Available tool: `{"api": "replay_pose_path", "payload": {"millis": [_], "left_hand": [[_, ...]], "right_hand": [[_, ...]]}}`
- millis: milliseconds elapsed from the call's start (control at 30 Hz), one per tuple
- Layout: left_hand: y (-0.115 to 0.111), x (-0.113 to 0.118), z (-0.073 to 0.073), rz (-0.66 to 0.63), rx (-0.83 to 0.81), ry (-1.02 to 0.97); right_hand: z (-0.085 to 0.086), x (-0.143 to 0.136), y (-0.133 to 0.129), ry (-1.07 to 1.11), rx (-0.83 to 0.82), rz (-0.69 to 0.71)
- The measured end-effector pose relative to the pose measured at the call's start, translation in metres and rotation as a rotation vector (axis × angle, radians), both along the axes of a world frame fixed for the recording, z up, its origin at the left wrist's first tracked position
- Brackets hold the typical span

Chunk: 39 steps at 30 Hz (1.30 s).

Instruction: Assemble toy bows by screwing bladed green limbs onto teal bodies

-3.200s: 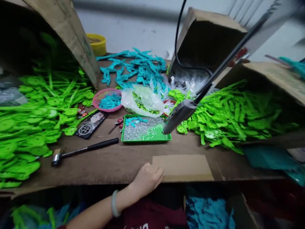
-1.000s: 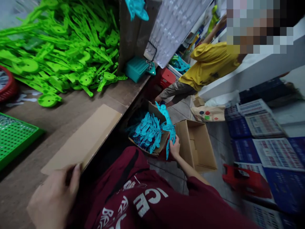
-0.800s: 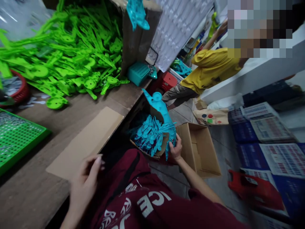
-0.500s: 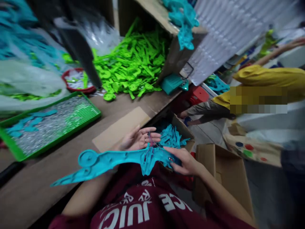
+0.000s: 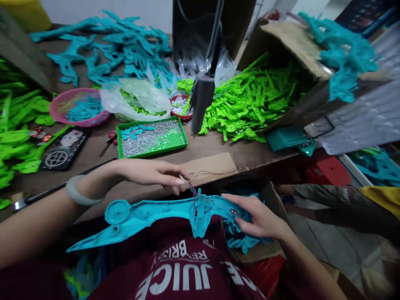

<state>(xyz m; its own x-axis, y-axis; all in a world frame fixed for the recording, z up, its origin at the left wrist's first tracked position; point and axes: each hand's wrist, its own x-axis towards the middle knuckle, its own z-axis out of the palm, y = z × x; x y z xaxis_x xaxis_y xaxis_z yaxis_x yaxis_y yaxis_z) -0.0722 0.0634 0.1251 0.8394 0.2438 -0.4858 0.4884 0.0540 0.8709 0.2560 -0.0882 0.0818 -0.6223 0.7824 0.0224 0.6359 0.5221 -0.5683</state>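
Observation:
A long turquoise plastic half-shell [image 5: 146, 208], bow-like with a round disc near its left end, lies across in front of my shirt. My right hand [image 5: 258, 214] grips its right end, thumb and fingers about a small component with metallic spots. Thin dark red and blue wires [image 5: 200, 196] run from the shell's middle up past my left fingertips. My left hand [image 5: 159, 175] hovers just above the shell, palm down, fingers stretched and slightly apart, near the wires. Whether the fingertips touch a wire is hard to see.
A flat cardboard piece [image 5: 212, 168] lies at the table edge. Beyond it are a green tray [image 5: 184, 141] of small metal parts, a hanging electric screwdriver [image 5: 201, 98] and heaped lime-green parts [image 5: 250, 104]. An open box [image 5: 271, 196] of turquoise parts stands below right.
My left hand has turned from palm up to palm down, above the shell. My right hand keeps its grip on the shell. The view has swung left, bringing more of the table in.

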Motion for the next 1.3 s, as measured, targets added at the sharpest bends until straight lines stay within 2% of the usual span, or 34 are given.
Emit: {"api": "replay_pose_path", "payload": {"millis": [33,100,233,300,433,467,500,533,600,667,700,733,767,867,933,1000,1100,1167,1233,1300], "left_hand": [[-0.004,0.000,0.001,0.024,-0.003,0.013],[-0.016,0.004,-0.004,0.114,0.126,0.044],[-0.045,0.016,-0.025,0.371,0.632,0.129],[-0.058,0.019,-0.035,0.515,0.798,0.143],[-0.071,0.023,-0.051,0.768,0.901,0.120],[-0.071,0.023,-0.054,0.868,0.909,0.092],[-0.070,0.022,-0.056,1.006,0.867,0.023],[-0.069,0.020,-0.057,1.168,0.753,-0.094],[-0.066,0.008,-0.055,1.473,0.309,-0.429],[-0.066,-0.015,-0.050,1.671,-0.181,-0.752],[-0.067,-0.030,-0.047,1.740,-0.319,-0.848],[-0.069,-0.046,-0.045,1.821,-0.369,-0.911],[-0.072,-0.062,-0.044,1.909,-0.353,-0.942],[-0.088,-0.095,-0.050,2.077,-0.138,-0.832],[-0.100,-0.097,-0.059,2.047,0.011,-0.621],[-0.111,-0.083,-0.067,1.860,0.070,-0.392],[-0.117,-0.048,-0.069,1.340,-0.027,-0.195],[-0.114,-0.030,-0.063,1.037,-0.068,-0.157],[-0.107,-0.021,-0.056,0.898,-0.070,-0.158],[-0.100,-0.022,-0.054,0.888,-0.163,-0.245]], "right_hand": [[0.001,-0.003,0.004,-0.024,0.001,0.007],[0.000,-0.011,0.010,-0.086,0.019,0.006],[-0.011,-0.029,0.012,-0.209,0.145,-0.004],[-0.018,-0.036,0.013,-0.213,0.244,-0.042],[-0.033,-0.045,0.023,-0.141,0.346,-0.099],[-0.036,-0.048,0.027,-0.125,0.356,-0.094],[-0.039,-0.050,0.032,-0.110,0.363,-0.084],[-0.041,-0.053,0.038,-0.095,0.367,-0.069],[-0.045,-0.055,0.049,-0.076,0.357,-0.030],[-0.050,-0.054,0.060,-0.070,0.332,-0.006],[-0.053,-0.052,0.066,-0.068,0.311,0.004],[-0.057,-0.049,0.073,-0.066,0.285,0.012],[-0.060,-0.046,0.079,-0.064,0.255,0.018],[-0.062,-0.037,0.100,-0.085,0.181,0.038],[-0.053,-0.039,0.110,-0.138,0.201,0.034],[-0.036,-0.054,0.114,-0.145,0.257,0.018],[-0.007,-0.101,0.110,0.026,0.270,0.056],[0.004,-0.138,0.104,0.154,0.260,0.158],[0.005,-0.169,0.100,0.255,0.240,0.230],[0.001,-0.188,0.098,0.355,0.159,0.218]]}}
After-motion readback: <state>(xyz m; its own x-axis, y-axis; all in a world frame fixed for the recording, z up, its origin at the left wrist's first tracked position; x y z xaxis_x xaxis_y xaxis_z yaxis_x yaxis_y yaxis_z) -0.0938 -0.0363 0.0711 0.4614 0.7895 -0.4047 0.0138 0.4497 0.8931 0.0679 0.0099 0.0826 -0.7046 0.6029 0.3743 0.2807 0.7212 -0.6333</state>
